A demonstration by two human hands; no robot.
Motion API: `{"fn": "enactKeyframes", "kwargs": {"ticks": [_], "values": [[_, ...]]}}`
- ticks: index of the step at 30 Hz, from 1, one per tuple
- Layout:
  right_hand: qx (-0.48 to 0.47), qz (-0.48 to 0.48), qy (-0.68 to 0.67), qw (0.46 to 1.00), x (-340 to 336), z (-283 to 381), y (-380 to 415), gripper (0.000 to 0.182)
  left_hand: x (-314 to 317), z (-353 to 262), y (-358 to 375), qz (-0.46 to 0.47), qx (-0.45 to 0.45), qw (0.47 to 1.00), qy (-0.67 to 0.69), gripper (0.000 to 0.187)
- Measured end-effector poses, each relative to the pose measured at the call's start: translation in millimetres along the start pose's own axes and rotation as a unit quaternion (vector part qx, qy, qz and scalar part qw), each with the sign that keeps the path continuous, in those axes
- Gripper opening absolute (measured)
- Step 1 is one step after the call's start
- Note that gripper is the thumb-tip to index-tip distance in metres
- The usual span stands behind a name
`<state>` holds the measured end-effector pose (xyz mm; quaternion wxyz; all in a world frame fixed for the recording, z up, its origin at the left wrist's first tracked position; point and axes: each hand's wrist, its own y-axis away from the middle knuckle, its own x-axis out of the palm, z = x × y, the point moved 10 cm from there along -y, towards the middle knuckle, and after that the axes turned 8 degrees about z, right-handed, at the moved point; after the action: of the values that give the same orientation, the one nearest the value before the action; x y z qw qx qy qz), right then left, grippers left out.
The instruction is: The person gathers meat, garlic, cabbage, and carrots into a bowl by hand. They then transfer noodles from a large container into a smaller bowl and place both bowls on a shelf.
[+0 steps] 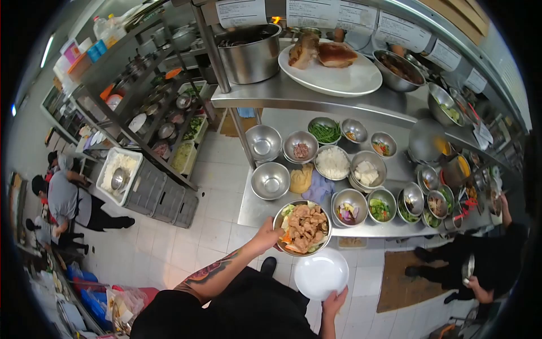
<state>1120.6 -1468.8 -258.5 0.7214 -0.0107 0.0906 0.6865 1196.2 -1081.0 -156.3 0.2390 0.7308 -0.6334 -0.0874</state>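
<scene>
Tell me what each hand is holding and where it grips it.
The left hand holds a metal bowl by the left side of its rim; the right hand holds a white plate by its near right edge.

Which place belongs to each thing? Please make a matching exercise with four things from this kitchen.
1. Meat bowl
2. Empty plate
3. White rice
4. Large plate with meat

A. On the shelf
B. In the right hand
C. In a bowl on the lower counter
D. In the left hand

Right pairs: 1-D, 2-B, 3-C, 4-A
</scene>
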Motion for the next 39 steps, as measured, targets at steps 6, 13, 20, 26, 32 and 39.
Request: {"fn": "enactKeyframes", "kwargs": {"ticks": [6, 13, 20, 26, 32, 39], "values": [[-0.007, 0.003, 0.007, 1.000, 113.6, 24.7, -38.9, 0.050, 0.0, -14.2, 6.5, 0.087, -0.027, 0.993, -0.078, 0.050], [0.070, 0.029, -0.080, 0.994, 188.4, 42.1, -79.4, 0.048, -19.0, 14.2, -37.9, 0.030, -0.028, 0.993, -0.110, 0.049], [0.070, 0.035, -0.142, 0.987, 209.6, 48.1, -100.8, 0.050, -24.2, 28.4, -76.5, -0.031, -0.025, 0.999, -0.006, 0.049], [0.108, 0.032, -0.173, 0.978, 217.2, 17.5, -114.0, 0.048, -11.5, 22.5, -80.1, -0.023, -0.037, 0.998, 0.041, 0.058], [0.156, 0.036, -0.141, 0.977, 211.0, 38.4, -125.5, 0.056, -0.8, 10.3, -57.0, -0.003, -0.023, 0.999, 0.039, 0.061], [0.151, 0.078, -0.167, 0.971, 207.5, 29.2, -122.6, 0.056, 1.9, 7.4, -38.3, -0.022, 0.016, 1.000, -0.013, 0.065]]}}
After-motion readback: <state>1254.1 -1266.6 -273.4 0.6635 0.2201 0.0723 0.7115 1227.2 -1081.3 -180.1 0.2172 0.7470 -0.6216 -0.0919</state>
